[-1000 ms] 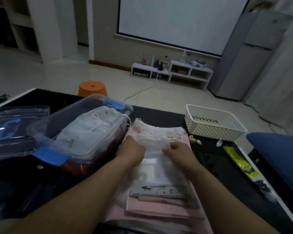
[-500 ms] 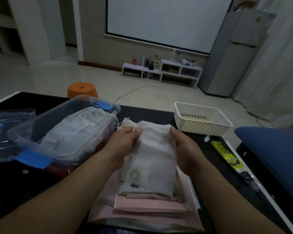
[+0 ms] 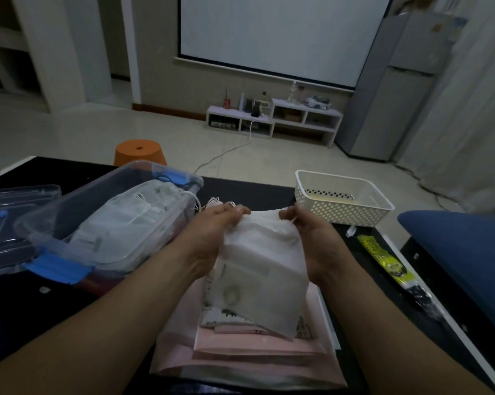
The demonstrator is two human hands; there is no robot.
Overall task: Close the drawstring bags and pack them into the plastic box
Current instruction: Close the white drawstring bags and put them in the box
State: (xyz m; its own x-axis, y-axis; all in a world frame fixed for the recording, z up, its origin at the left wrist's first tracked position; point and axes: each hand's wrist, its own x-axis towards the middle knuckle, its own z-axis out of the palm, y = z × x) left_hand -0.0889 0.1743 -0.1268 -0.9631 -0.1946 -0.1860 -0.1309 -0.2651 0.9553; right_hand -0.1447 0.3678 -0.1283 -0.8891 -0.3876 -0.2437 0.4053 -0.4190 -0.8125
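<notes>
Pinching the white drawstring bag (image 3: 260, 275) by its top corners in the tight grip of left hand (image 3: 212, 232) and right hand (image 3: 312, 238), likely for drawing the mouth shut. Holding it above the pink stack (image 3: 255, 352), beside the plastic box (image 3: 69, 212).

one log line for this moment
step: closing bag | left hand: grips white drawstring bag top | right hand: same | plastic box: packed bags inside

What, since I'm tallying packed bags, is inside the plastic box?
White drawstring bags lie in the box, over something red seen through the wall. The top bags cover the rest, so the count and what the red thing is stay hidden.
</notes>
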